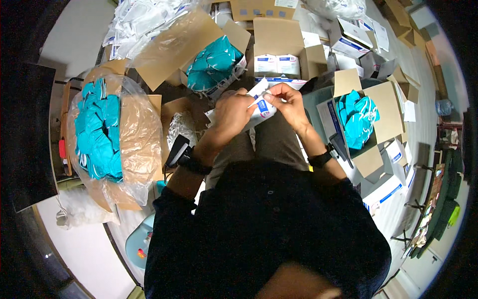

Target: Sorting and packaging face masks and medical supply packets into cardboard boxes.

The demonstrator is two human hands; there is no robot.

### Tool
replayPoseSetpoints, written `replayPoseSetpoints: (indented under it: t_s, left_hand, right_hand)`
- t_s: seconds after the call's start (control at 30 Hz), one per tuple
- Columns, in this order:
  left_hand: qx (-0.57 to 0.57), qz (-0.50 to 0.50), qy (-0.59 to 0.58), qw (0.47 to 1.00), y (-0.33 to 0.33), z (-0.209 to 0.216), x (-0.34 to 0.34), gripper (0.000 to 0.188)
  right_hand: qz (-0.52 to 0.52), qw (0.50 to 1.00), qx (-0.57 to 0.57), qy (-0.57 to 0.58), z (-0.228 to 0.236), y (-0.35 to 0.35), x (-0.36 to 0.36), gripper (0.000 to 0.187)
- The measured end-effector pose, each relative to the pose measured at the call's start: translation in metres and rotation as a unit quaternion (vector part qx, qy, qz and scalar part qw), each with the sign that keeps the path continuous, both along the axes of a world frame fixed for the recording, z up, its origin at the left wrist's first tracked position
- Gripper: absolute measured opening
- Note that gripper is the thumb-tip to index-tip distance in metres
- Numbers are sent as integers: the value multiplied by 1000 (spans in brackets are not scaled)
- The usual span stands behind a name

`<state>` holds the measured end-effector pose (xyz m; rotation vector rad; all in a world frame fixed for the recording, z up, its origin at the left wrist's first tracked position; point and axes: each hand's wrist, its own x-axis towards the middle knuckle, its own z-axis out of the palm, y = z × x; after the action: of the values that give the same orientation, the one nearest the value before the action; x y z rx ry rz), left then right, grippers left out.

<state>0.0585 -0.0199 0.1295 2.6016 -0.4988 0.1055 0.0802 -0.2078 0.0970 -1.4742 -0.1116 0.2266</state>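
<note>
Over my lap, both hands grip a white packet (264, 108) with a blue printed patch. My left hand (232, 112) is closed on its left side, fingers curled. At its upper edge my right hand (289, 103) pinches with thumb and forefinger. What is inside the packet cannot be made out. Just beyond my hands stands an open cardboard box (278, 39) with similar white packets (277, 65) in it. Left of that, another open box holds teal cloth-like pieces (214, 65) with white straps.
On the left, a clear plastic bag (142, 134) in a carton holds teal pieces (99, 132). To the right, an open box (383, 112) contains more teal pieces (357, 119). White pouches (142, 25) lie heaped at the far left. A blue-grey stool (137, 241) stands lower left.
</note>
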Motion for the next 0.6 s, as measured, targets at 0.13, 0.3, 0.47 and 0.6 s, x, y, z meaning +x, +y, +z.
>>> replayPoseSetpoints:
  t_s: [0.13,0.3,0.47,0.6]
  left_hand:
    - [-13,14,29,999,-3,-5,0,16]
    - [-21,9,44,999,0,-10,2,16]
    - [-57,22,107,992,2,-15,1,18]
    - [-66,-7,94,993,4,-30,-2,21]
  right_hand:
    - [13,999,45,-7,-11,-5,-2,10]
    - [0,999,3,-40,-10,-4,-6,9]
    - [22,998,15,-65,-10,1,-7,9]
    - [57,998,7,10,-14,6,-8,6]
